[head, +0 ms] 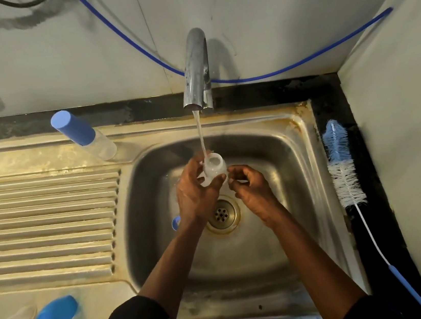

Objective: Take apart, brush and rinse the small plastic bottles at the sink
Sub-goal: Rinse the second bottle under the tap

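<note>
At the steel sink (304, 131), I stand with both arms reaching down into the basin, so that whatever splashes or drips stays inside it. To my left the ribbed draining board (44, 224) serves as my parking place: near its front edge lies a blue piece (57, 312) with something clear (21, 315) beside it, both too blurred to name with certainty. The tap (196, 67) arches over the basin and sends a thin stream (201, 136) down to where I need it. On the dark counter (359, 118) to my right lies the bottle brush (341, 166), bristles away from me and handle toward me, easy for my right hand to pick up, I judge, when brushing comes. One bottle with a blue cap (83, 134) stands on the sink's back ledge, left of the tap, not yet taken apart. My left hand (195, 193) grips the small open bottle (214, 168) round its body, mouth up right under the stream, so it fills for a rinse. My right hand (250, 188) hovers just beside the bottle's lower end with fingers curled; whether it pinches anything I cannot tell. A small blue part (176, 222) lies on the basin floor near the drain (222, 214), half hidden behind my left wrist.
</note>
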